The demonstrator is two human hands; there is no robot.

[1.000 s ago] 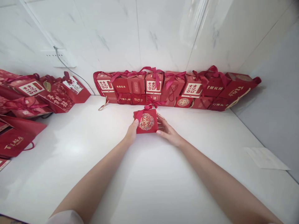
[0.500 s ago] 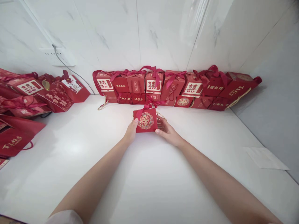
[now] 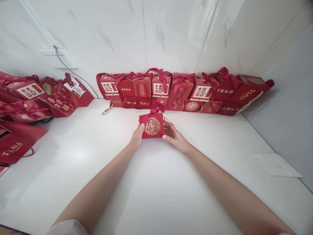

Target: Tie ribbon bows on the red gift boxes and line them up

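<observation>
A small red gift box (image 3: 153, 126) with a round gold emblem and a ribbon bow on top is held between both hands in the middle of the white table (image 3: 146, 195). My left hand (image 3: 137, 136) grips its left side, thumb on the front edge. On the right side, my right hand (image 3: 175, 137) holds it with the thumb at the lower front corner and the fingers partly hidden behind. Just beyond it stands a stacked row of red gift boxes (image 3: 141, 88) with ribbons, against the wall.
More red boxes and bags (image 3: 58, 101) are piled at the left. A cable (image 3: 70, 70) hangs from a wall socket (image 3: 58, 58) down behind the table. A white paper sheet (image 3: 277, 165) lies near the right edge, beside a grey wall (image 3: 288, 98).
</observation>
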